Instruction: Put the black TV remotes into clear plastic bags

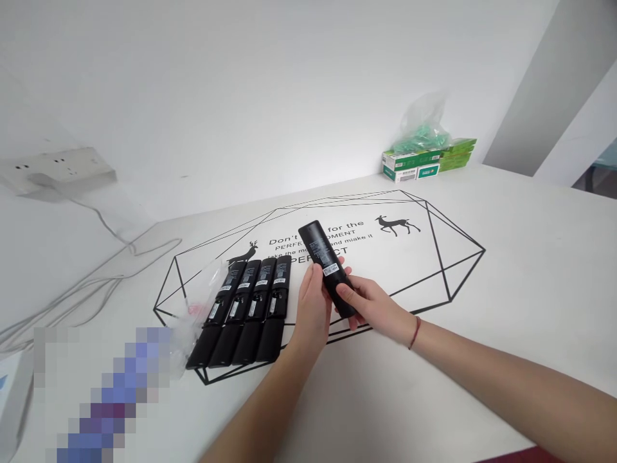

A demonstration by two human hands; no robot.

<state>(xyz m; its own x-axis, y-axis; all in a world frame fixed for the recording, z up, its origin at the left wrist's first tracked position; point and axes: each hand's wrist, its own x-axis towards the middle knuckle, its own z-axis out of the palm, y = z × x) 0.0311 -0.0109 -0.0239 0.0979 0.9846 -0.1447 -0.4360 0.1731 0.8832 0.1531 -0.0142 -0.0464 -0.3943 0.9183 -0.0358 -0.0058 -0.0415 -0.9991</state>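
Note:
A black remote control [321, 254] is held above the table, its back with a printed label and white barcode sticker facing me. My left hand [311, 305] grips its left side, thumb along the edge. From the right, my right hand [369, 301] is closed around the lower end, its thumb lying on the back cover. To the left, several more black remote controls [258, 308] lie side by side in a row, backs up. Their battery compartments look uncovered, with a white sticker visible inside each.
A clear plastic bag [193, 321] lies left of the row. Green and white boxes [412, 161] with a plastic bag [424, 125] on top stand by the wall. A socket strip [62, 168] and cables [110, 276] are at left. The white table [520, 257] bears printed lines and deer.

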